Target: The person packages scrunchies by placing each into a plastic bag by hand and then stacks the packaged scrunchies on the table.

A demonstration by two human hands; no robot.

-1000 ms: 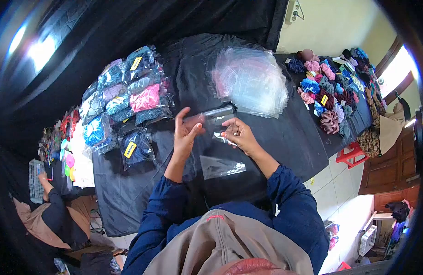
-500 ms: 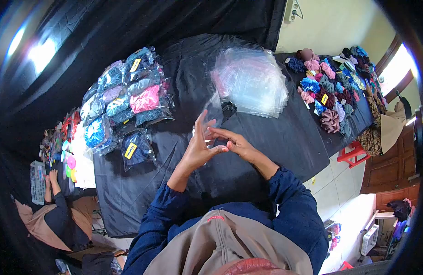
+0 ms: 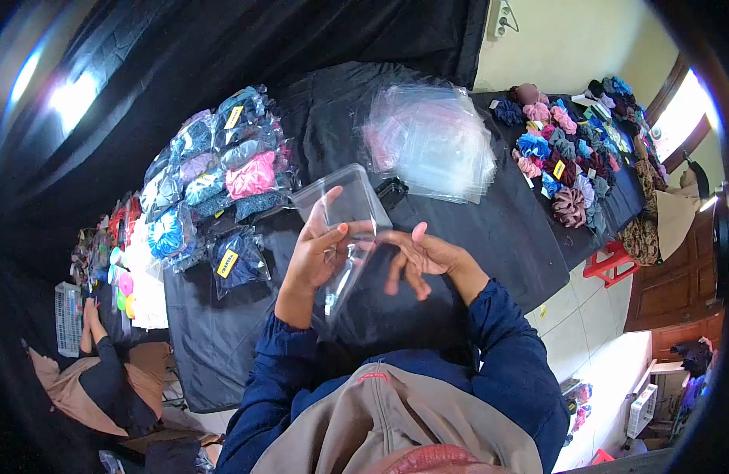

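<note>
In front of my chest my left hand grips a clear plastic bag, its thumb pressed over the film. The bag stands tilted, with one corner pointing away from me. My right hand is at the bag's right edge, fingers spread and thumb raised. Its index fingertip meets the film; whether it touches or enters the bag I cannot tell. Beyond the hands lies a stack of clear plastic bags, with a small black object at its near left corner.
Bagged scrunchies are heaped at the left, and one dark bagged scrunchie with a yellow label lies nearer me. Loose scrunchies cover the right end. Another person sits at far left beside a grey basket. A red stool stands right.
The clear bag has come down toward me and now shows broadly in my left hand, its thumb across it. My right hand has shifted slightly right and its fingers have spread.
</note>
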